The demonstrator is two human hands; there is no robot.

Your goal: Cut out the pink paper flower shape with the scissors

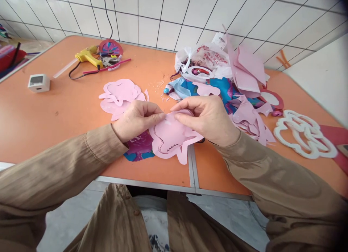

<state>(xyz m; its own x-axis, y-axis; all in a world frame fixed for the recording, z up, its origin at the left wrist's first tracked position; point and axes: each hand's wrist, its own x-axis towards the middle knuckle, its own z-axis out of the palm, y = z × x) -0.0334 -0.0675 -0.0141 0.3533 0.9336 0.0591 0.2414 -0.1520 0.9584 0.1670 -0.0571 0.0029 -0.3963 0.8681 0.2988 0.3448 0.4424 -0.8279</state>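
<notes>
Between my two hands is a pink paper cutout (174, 136) with a wavy outline, made of a smaller shape lying over a larger one. My left hand (138, 118) pinches its upper left edge between thumb and fingers. At the upper right edge, my right hand (206, 118) grips it the same way. Underneath, partly covered, lies a purple and blue patterned piece (140, 148). Beyond my left hand rests a stack of similar pink cutouts (122, 92) on the orange table (67, 128).
A yellow glue gun (88, 56) and a white box-shaped adapter (38, 82) are at the back left. Pink scraps (250, 118), a plastic bag (212, 56) and folded pink sheets (247, 70) pile up at the right. White cloud-shaped outlines (304, 134) lie far right.
</notes>
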